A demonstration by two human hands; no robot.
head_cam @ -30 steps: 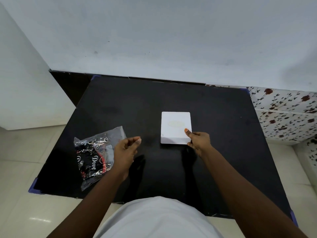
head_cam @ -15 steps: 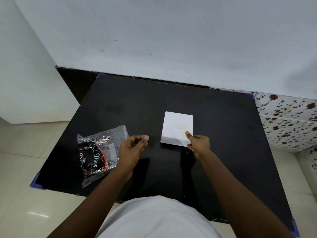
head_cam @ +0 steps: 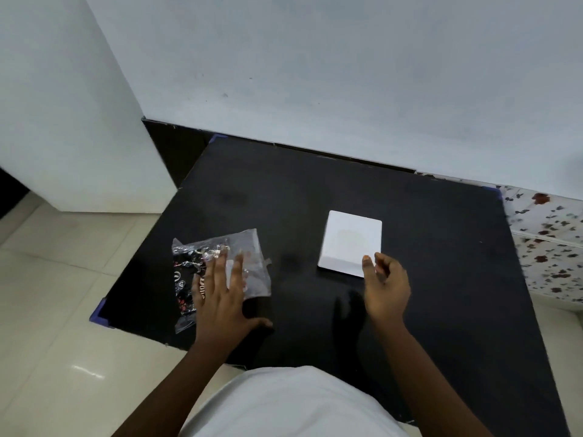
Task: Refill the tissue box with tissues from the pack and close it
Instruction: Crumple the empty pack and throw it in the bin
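Note:
A white square tissue box (head_cam: 351,241) lies flat and closed on the black table (head_cam: 315,197). My right hand (head_cam: 383,285) hovers at its near right corner, fingers loosely curled, thumb tip close to the box edge, holding nothing. The tissue pack (head_cam: 249,263), clear plastic with a black, red and white print, lies at the table's left. My left hand (head_cam: 220,294) rests flat on top of the pack with fingers spread, covering its middle.
A white wall runs behind the table, and a white block stands at the back left. A floral-patterned surface (head_cam: 549,247) adjoins the table's right side. Pale floor tiles (head_cam: 63,294) lie to the left. The table's near-left corner (head_cam: 101,313) sits close to the pack.
My left hand moved left from mid-table and spread flat onto the tissue pack. My right hand let go of the box's near corner and drew back slightly. The view shifted left.

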